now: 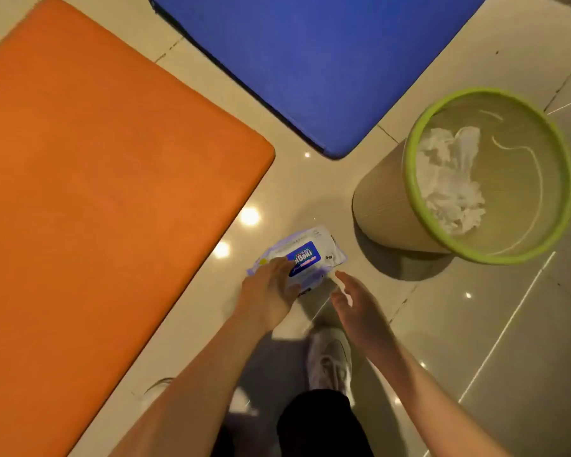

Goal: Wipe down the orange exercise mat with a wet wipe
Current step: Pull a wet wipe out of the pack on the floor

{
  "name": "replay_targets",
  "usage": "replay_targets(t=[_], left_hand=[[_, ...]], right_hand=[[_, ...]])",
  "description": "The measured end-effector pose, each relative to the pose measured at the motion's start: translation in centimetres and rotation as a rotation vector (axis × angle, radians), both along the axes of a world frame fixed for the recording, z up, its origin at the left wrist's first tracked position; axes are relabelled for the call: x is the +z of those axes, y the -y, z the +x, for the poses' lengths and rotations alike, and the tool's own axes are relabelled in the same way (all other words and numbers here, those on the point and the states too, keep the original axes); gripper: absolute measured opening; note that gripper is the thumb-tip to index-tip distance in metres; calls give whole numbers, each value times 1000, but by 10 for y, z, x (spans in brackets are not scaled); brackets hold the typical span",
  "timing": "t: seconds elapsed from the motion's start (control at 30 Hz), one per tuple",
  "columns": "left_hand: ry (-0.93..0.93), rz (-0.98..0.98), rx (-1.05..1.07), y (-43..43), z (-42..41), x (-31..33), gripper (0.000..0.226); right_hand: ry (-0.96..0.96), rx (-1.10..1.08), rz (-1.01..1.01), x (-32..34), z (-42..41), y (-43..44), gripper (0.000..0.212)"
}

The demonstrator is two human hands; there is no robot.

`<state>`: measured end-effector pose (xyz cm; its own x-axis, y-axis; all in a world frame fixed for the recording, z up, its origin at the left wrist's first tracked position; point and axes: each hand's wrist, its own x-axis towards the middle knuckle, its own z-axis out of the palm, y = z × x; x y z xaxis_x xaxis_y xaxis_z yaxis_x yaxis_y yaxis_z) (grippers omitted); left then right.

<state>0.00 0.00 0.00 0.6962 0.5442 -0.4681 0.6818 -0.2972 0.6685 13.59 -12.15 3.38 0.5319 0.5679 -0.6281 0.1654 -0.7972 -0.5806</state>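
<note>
Nearest the lens, a knee in black fabric and a pale lace-up sneaker stand on the glossy beige floor tiles, just short of the soft white-and-purple plastic pack of wet wipes with a blue label; both bare forearms reach over them towards that pack. The left hand lies on the pack's near left end, fingers spread across the wrapper and pressing it to the floor, not curled round it; the right hand hovers just beside the pack's near right corner, released, fingers loose and holding nothing, one fingertip almost at the wrapper's edge. The broad flat orange foam exercise mat lies left of the pack and close to it, with no hand on it; a blue foam mat lies beyond the pack; a round beige waste bin with a lime-green rim stands just right of the pack, crumpled white wipes inside.

The step in hand looks to be drawing out a fresh wipe; none is out, so the wiping itself is not yet begun. Done well, the left hand pins the pack while the right finds the flap at the blue label, peels it back and pinches a single sheet; a slow, low pull should stop the pack lifting or a chain of sheets following; whether the flap is already open cannot be told from this angle.
</note>
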Motion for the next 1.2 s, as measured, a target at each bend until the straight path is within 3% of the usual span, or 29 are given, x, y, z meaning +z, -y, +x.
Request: replay_targets(t=[0.1, 0.2, 0.3, 0.4, 0.53, 0.67, 0.8, 0.9, 1.0, 1.13, 1.2], left_hand=[[53, 210, -173, 6, -4, -44, 52], [29, 447, -347, 6, -2, -79, 49], [-276, 486, -555, 6, 3, -100, 56], [-289, 464, -556, 6, 1, -115, 71], [-195, 627, -626, 5, -5, -126, 47], [-125, 560, -595, -15, -4, -129, 71], [-36, 631, -611, -27, -11, -127, 52], [-113, 621, -678, -36, -15, -115, 55], [-140, 522, -524, -39, -18, -107, 73], [-168, 627, -464, -37, -12, -101, 55], [-291, 579, -428, -37, -6, -96, 65]], right_hand=[[111, 111, 126, -39, 7, 2, 42], [248, 276, 81, -76, 20, -2, 39], [365, 373, -90, -100, 34, -14, 54], [330, 436, -135, -113, 44, -24, 62], [294, 409, -58, -126, 45, -23, 65], [377, 376, 0, -132, 42, -19, 64], [385, 357, 57, -135, 38, -19, 61], [406, 349, 51, -136, 33, -21, 59], [398, 316, 77, -134, 24, -25, 55], [388, 296, 143, -144, 9, -23, 50], [385, 312, 173, -148, 6, -23, 50]])
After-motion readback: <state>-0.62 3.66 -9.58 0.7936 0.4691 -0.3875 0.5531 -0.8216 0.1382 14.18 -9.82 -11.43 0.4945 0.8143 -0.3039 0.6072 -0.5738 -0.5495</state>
